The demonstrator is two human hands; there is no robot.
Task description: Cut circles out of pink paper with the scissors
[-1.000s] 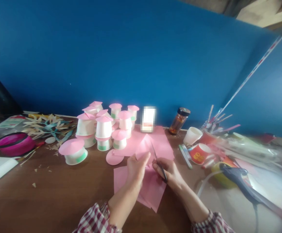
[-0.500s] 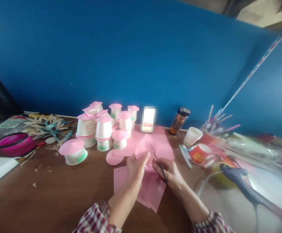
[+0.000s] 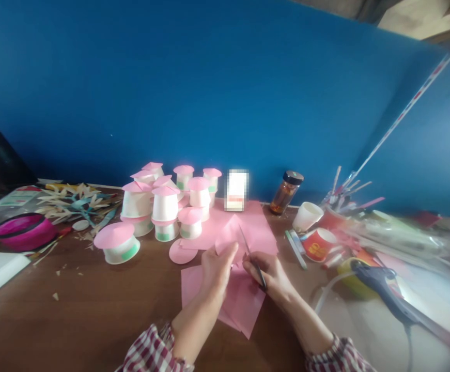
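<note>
Left hand [image 3: 217, 268] pinches a pink paper piece [image 3: 229, 233], fingers closed on its lower edge, piece held up just above the counter [image 3: 73, 305]. Right hand [image 3: 270, 273] is clamped on scissors [image 3: 252, 254]; blades point up and away, tip against the held paper's right edge. Can't tell if the blades are parted, too blurred. Hands sit close together, nearly touching, at centre front.

Under both hands: loose pink sheets [image 3: 240, 305] flat on the counter, more pink sheet behind them toward the wall. A cut pink disc [image 3: 182, 251] lies just left of the hands.

Back left of the hands: a cluster of white paper cups with pink caps [image 3: 166, 202], some stacked; one capped cup [image 3: 118, 243] sits apart in front of it.

Right of the hands: red cup [image 3: 320, 245] on its side, white cup [image 3: 307, 216], brown jar with dark lid [image 3: 286, 192], glue gun [image 3: 387, 289] near the right edge.

Far left: magenta bowl [image 3: 24, 231].
</note>
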